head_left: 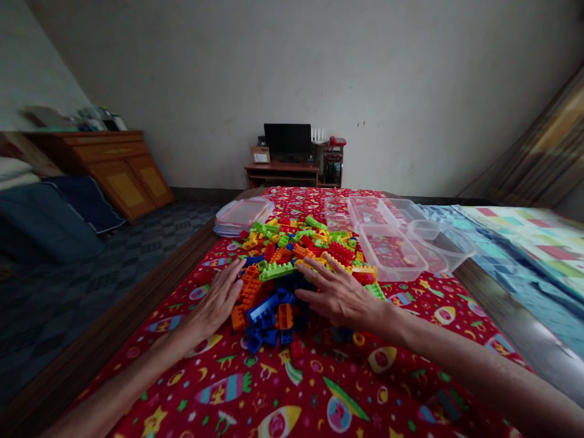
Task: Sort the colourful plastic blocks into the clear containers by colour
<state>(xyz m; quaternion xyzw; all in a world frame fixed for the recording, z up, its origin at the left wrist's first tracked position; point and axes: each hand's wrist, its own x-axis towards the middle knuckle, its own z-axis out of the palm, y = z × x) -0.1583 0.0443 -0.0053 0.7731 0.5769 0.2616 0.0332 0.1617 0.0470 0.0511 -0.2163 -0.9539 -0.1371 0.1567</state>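
Multicoloured plastic brick pile [276, 271], stretching near to far, between open left hand [219, 299] and open right hand [340, 294], latter overlapping it.

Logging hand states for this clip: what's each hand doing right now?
Left hand: open, at the pile's left edge.
Right hand: open, spread over the bricks.

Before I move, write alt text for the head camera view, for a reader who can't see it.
Left hand and right hand rest against a heap of colorful plastic building blocks on a red patterned cloth. Clear plastic containers stand to the right, stacked lids lie to the left, and a dark monitor stands beyond.
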